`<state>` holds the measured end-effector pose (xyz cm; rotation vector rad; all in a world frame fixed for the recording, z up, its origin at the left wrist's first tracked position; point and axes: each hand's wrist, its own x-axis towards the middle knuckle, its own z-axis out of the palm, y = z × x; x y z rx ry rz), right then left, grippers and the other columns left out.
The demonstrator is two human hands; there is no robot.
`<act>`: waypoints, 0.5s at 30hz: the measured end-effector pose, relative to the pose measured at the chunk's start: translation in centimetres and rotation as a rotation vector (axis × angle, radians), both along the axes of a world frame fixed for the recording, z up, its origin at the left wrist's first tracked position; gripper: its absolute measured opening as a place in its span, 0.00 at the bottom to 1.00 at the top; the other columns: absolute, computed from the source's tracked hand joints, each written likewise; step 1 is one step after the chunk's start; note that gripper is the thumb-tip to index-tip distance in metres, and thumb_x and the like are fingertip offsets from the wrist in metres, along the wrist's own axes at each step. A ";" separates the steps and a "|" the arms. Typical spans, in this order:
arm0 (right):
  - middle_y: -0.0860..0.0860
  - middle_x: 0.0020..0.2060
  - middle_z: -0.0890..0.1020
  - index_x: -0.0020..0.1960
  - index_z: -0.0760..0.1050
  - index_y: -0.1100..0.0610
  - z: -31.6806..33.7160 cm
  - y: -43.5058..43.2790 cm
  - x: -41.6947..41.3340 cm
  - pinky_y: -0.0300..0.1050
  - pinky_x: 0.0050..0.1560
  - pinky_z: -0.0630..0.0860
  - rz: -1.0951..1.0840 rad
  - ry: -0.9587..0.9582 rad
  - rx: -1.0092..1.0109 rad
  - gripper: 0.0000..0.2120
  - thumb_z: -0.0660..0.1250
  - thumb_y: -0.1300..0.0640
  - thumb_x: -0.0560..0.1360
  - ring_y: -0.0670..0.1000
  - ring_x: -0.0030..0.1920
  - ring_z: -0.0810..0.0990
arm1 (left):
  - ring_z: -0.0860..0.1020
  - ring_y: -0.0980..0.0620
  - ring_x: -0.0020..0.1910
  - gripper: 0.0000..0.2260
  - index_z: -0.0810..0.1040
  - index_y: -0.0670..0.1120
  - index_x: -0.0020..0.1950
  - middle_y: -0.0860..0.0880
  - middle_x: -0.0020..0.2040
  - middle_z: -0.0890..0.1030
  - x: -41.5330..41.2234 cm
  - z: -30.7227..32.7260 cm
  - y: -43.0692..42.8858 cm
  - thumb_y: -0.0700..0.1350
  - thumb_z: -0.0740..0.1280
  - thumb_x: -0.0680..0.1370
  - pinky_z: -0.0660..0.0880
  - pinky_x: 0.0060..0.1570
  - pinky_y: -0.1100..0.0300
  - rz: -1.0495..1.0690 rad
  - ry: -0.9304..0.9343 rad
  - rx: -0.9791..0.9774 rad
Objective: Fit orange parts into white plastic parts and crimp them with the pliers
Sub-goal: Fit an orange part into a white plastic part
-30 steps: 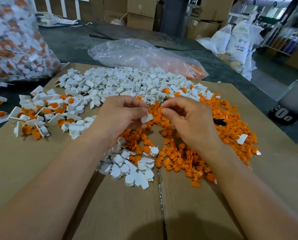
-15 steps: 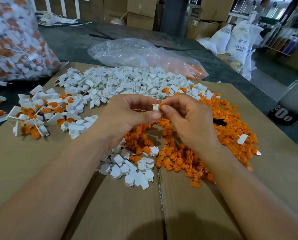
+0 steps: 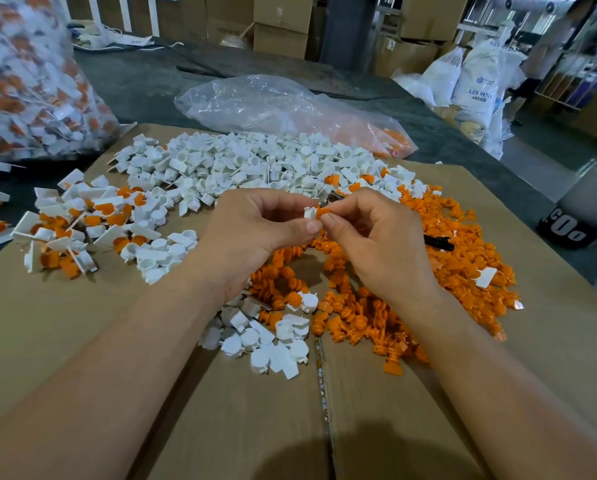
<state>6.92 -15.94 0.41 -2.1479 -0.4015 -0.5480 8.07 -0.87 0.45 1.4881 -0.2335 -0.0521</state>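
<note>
My left hand [image 3: 255, 233] pinches a small white plastic part [image 3: 309, 213] between thumb and fingers. My right hand [image 3: 376, 237] pinches an orange part [image 3: 322, 213] that touches the white part's right side. Both hands hover above the cardboard. Behind them spreads a pile of white parts [image 3: 255, 168]; to the right and below lies a pile of orange parts [image 3: 446, 258]. A black plier handle [image 3: 439, 242] sticks out from behind my right hand among the orange parts; the rest of the pliers is mostly hidden.
Fitted white-and-orange pieces [image 3: 82, 223] lie in a heap at the left. A small group of white parts [image 3: 272, 337] sits near the cardboard's seam [image 3: 321, 375]. A clear plastic bag [image 3: 272, 105] lies behind; a full bag [image 3: 30, 81] stands at far left.
Both hands rose slightly. The white part in my left hand and the orange part in my right hand came together and now touch.
</note>
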 end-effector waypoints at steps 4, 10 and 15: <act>0.41 0.28 0.73 0.40 0.73 0.52 -0.1 -0.2 0.0 0.33 0.30 0.65 -0.058 0.011 -0.162 0.05 0.67 0.57 0.74 0.41 0.29 0.71 | 0.82 0.52 0.39 0.14 0.83 0.50 0.41 0.50 0.36 0.84 0.0 0.0 0.1 0.46 0.73 0.56 0.80 0.46 0.62 0.018 -0.048 0.063; 0.42 0.25 0.72 0.39 0.76 0.54 0.2 -0.3 -0.2 0.37 0.27 0.65 -0.070 0.011 -0.257 0.05 0.66 0.57 0.74 0.44 0.25 0.70 | 0.82 0.48 0.46 0.12 0.82 0.52 0.44 0.45 0.44 0.84 0.0 -0.1 0.0 0.42 0.74 0.62 0.79 0.51 0.58 0.017 -0.054 0.137; 0.42 0.24 0.70 0.36 0.71 0.51 0.3 -0.3 -0.3 0.39 0.28 0.63 -0.088 0.007 -0.283 0.09 0.66 0.57 0.74 0.43 0.25 0.68 | 0.80 0.60 0.39 0.12 0.81 0.52 0.44 0.47 0.44 0.83 -0.2 -0.1 -0.2 0.36 0.73 0.68 0.75 0.39 0.73 -0.007 -0.107 0.168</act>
